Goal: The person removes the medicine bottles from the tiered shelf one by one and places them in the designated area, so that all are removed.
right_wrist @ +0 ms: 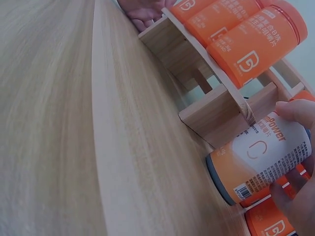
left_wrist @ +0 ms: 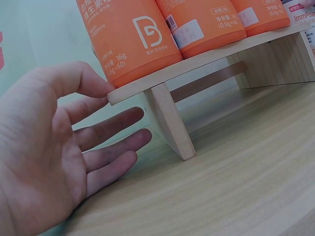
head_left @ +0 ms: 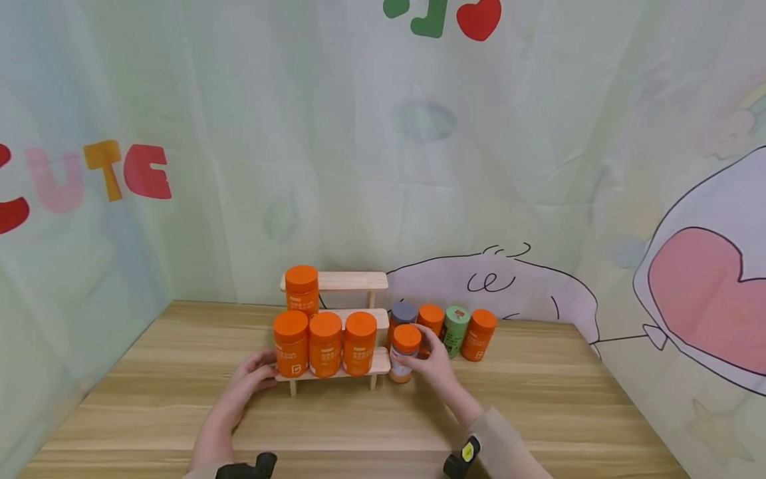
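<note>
A three-tier wooden display rack stands on the table. Its lowest tier carries a row of three orange bottles, and one more orange bottle stands higher up at the left. My left hand is at the rack's left end; in the left wrist view, thumb and forefinger pinch the lowest board's corner while the other fingers extend below it. My right hand grips a white-and-orange ImmPower bottle with an orange lid, just right of the rack. Whether its base touches the table I cannot tell.
Right of the rack, behind and beside my right hand, stand a bottle with a grey-blue lid, a partly hidden orange bottle, a green bottle and another orange bottle. A printed curtain hangs behind the table.
</note>
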Available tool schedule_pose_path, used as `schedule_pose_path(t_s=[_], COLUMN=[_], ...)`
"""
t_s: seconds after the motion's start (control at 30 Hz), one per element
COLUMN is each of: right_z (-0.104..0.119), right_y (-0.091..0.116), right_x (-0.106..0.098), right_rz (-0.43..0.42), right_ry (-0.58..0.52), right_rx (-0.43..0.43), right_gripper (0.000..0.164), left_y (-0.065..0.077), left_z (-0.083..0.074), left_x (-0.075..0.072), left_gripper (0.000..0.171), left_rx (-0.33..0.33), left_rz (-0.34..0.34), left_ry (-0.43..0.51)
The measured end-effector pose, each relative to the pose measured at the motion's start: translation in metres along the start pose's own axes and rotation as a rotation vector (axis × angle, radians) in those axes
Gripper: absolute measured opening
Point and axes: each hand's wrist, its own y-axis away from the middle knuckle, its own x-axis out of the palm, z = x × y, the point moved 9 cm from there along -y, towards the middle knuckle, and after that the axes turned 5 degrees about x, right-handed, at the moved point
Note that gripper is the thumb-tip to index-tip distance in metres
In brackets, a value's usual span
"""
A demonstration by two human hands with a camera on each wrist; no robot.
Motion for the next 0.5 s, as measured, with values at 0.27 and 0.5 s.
schedule_pose_path(t_s=[0.27, 0.5], right_z=[-0.007, 0.010], right_y=[-0.006, -0.007], right_x=[-0.004, -0.008], right_rz=[-0.023, -0.023], right_ry=[0.033, 0.036], right_rx=[-0.056, -0.132], right_gripper=[0.066, 0.066], left_y=[0.001, 0.000], left_z=[-0.001, 0.000], left_x=[0.000, 0.000], left_gripper=[0.049, 0.049], left_rx=[-0.006, -0.010], left_rz=[-0.002, -0.002], left_ry=[0.005, -0.003])
